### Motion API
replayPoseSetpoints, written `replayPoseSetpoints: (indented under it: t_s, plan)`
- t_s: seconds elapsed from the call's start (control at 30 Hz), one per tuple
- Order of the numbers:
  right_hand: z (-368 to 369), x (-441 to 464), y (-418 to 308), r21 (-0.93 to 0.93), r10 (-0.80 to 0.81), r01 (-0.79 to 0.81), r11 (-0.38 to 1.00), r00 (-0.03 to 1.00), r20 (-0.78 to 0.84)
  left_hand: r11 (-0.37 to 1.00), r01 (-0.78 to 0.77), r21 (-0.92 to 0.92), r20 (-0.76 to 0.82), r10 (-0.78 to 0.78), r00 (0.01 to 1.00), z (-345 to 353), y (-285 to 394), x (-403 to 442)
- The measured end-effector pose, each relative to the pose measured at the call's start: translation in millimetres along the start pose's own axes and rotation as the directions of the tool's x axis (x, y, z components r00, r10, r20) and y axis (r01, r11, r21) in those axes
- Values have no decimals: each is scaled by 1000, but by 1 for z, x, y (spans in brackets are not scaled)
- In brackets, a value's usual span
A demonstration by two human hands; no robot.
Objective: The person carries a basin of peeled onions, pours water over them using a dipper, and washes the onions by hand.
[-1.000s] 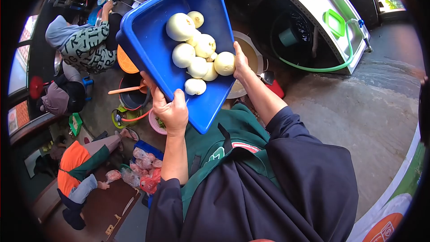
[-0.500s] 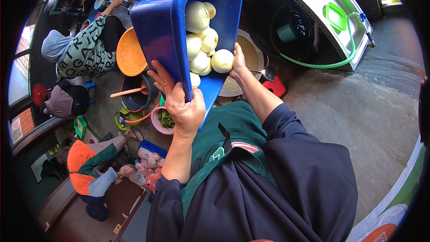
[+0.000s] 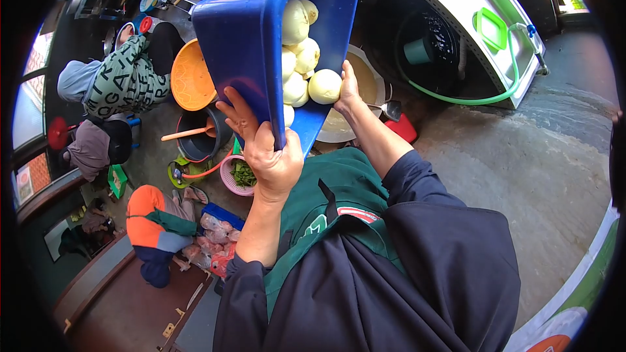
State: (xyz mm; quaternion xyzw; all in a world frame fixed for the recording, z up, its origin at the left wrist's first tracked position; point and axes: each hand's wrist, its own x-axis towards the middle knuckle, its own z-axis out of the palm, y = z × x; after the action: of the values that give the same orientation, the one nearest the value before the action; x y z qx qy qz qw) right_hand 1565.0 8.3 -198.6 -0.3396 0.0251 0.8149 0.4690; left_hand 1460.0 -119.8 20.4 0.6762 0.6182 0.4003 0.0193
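Observation:
A blue plastic tub (image 3: 238, 42) is tilted steeply, its open side facing right. Inside it lie several pale, round, peeled vegetables (image 3: 297, 58) that look like onions. My left hand (image 3: 266, 150) grips the near rim, thumb over the edge and fingers on the outer wall. At the tub's right side, my right hand (image 3: 349, 91) is against one round vegetable (image 3: 325, 86) near the edge; its grip on the tub is partly hidden. Behind and below the tub is a wide basin (image 3: 358, 78) of cloudy liquid.
An orange basin (image 3: 192, 78), a dark pot (image 3: 195, 146) with a wooden spoon and a pink basket (image 3: 229, 179) of greens are at left. Several people work farther left. A metal sink (image 3: 473, 0) with a green hose stands at right. A red object (image 3: 400, 128) lies beside the basin.
The tub has tipped over to the right, showing more outer wall and hiding some vegetables. My left hand has moved right with it. The person in orange has bent over and shifted right.

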Motion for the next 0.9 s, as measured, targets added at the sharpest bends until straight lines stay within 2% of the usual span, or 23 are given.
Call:
replayPoseSetpoints:
  t_s: [0.4, 0.63, 0.83, 0.9]
  plan:
    - [14, -15, -4, -43, 3, -4, 999, 1000, -18, 998, -55, -3, -19, 55, 998, 0, 0, -2]
    - [-13, 9, 6, -53, -32, 27, 998, 996, -84, 997, 63, -41, -39, -65, 997, 2, -6, -1]
    - [-14, 3, -2, -150, -20, -21, 988, 964, -267, 973, 179, -145, -63, -190, 980, 15, -26, -1]
    - [-19, 5, -2, -174, -31, -14, 985, 967, -251, 971, 195, -138, -55, -204, 977, 18, -27, -2]
